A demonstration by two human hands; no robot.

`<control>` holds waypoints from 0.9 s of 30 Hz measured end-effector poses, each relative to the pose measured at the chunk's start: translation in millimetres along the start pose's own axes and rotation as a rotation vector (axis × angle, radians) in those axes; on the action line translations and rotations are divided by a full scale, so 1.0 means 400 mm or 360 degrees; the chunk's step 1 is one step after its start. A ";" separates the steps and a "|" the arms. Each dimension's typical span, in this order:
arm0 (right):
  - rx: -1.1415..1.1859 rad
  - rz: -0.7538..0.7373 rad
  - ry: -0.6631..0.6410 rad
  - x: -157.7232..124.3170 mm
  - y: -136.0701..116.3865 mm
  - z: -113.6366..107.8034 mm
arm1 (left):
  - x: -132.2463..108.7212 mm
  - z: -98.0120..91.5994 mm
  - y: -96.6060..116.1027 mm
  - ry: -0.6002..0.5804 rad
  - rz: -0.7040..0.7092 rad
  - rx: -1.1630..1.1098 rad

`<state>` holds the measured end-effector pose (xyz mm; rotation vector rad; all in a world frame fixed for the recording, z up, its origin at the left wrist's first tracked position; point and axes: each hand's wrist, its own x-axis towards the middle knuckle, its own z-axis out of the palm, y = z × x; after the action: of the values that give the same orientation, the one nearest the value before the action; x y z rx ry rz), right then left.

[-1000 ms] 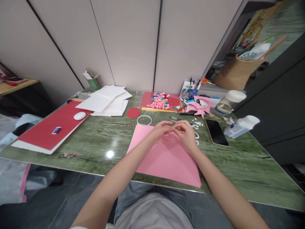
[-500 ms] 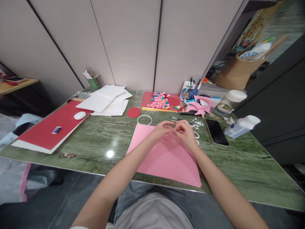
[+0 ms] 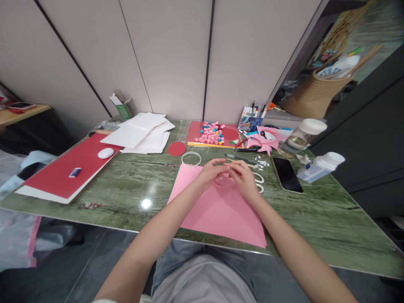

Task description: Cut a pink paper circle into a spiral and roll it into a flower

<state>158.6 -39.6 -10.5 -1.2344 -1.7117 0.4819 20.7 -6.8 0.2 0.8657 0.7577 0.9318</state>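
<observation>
My left hand (image 3: 212,173) and my right hand (image 3: 242,176) meet over the far part of a stack of pink paper sheets (image 3: 217,214). Fingers of both hands are bent together at the tips; whatever sits between them is hidden or too small to name. Under the hands, a see-through round thing (image 3: 221,180) shows faintly against the pink. Two white loops that look like scissor handles (image 3: 260,183) lie just right of my right hand. Beyond my left hand is a pale ring (image 3: 191,158), with a red paper disc (image 3: 177,148) beside it.
Pink, blue and yellow folded bits (image 3: 211,134) are heaped on red card at the back. White sheets (image 3: 142,130) lie back left, near a red sheet (image 3: 63,168) bearing a mouse (image 3: 106,153). Rightward are a phone (image 3: 287,174), a white bottle (image 3: 321,167) and a clear bottle (image 3: 301,138).
Both hands have shifted slightly left and the right fingers now lie flatter against the left ones. More of the white loops shows beside the right hand.
</observation>
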 end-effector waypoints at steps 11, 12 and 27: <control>0.0008 0.0015 0.0069 0.001 -0.010 -0.003 | -0.003 0.002 0.003 -0.0053 0.0086 0.0138; 0.0000 0.0008 0.0090 0.002 -0.011 -0.006 | -0.005 0.002 0.005 -0.0075 0.0084 0.0147; 0.0090 -0.0021 0.0147 0.012 -0.014 -0.011 | 0.000 -0.003 -0.005 -0.0263 0.0017 0.0257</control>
<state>159.1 -38.8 -2.0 -1.1865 -1.6167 0.4553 20.5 -7.0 -2.0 1.0756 0.6925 0.8050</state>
